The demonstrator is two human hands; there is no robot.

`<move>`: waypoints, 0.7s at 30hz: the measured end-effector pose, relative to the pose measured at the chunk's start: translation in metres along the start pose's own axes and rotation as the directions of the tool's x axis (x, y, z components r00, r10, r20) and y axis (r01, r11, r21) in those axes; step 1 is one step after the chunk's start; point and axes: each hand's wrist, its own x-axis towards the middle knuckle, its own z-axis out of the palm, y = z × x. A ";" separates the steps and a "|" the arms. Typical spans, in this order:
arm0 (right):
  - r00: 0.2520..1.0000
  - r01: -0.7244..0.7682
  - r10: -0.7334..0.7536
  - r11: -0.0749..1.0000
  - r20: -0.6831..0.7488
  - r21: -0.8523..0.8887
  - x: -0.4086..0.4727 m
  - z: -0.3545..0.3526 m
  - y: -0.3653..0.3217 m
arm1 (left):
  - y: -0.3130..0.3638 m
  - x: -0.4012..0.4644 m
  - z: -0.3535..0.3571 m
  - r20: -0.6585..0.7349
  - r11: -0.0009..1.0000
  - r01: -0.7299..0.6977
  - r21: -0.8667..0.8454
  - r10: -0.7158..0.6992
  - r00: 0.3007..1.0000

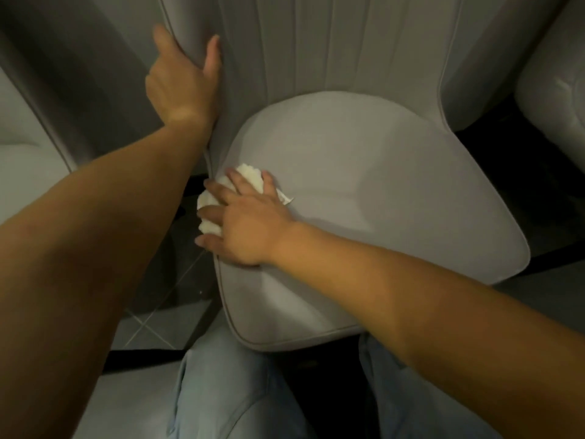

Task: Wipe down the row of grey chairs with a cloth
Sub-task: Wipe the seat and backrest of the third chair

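Pressing down on a crumpled white cloth (pixel 250 182), the right hand (pixel 243 223) lies with its fingers spread and nearly straight over the wad, at the left edge of the grey chair's seat (pixel 380 198). Bits of cloth show past the fingertips toward the backrest, between the fingers at the seat's rim, and as a small tail just to the right of the hand. The cloth sits flat between palm and cushion; the hand is pushing on it rather than clutching it.

Up and to the left of that hand, the left hand (pixel 180 77) grasps the side edge of the backrest (pixel 332 52), thumb on the front face and the other fingers wrapped behind the piped border.

Left of the gripped edge stands another grey chair (pixel 28 172), and a third chair (pixel 550 90) shows far right. Below the seat's front rim are the person's knees in light blue jeans (pixel 221 394), over a dark tiled floor (pixel 152 331).
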 end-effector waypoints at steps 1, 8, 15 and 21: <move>1.000 0.028 -0.028 1.000 -0.012 -0.006 -0.009 0.002 -0.002 | 0.001 -0.001 0.000 -0.001 1.000 -0.011 0.000 0.011 1.000; 0.945 0.322 -0.326 0.939 -0.010 -0.117 -0.114 0.019 -0.019 | -0.001 0.002 -0.001 -0.009 0.999 -0.040 0.031 0.041 0.999; 0.915 0.401 -0.404 0.900 0.018 -0.170 -0.086 0.018 0.006 | -0.002 0.001 -0.001 0.003 0.999 -0.048 0.017 0.048 0.999; 0.989 -0.144 0.145 0.988 -0.015 0.045 -0.006 -0.008 0.084 | 0.000 0.000 -0.003 0.012 0.997 -0.065 0.045 0.064 0.998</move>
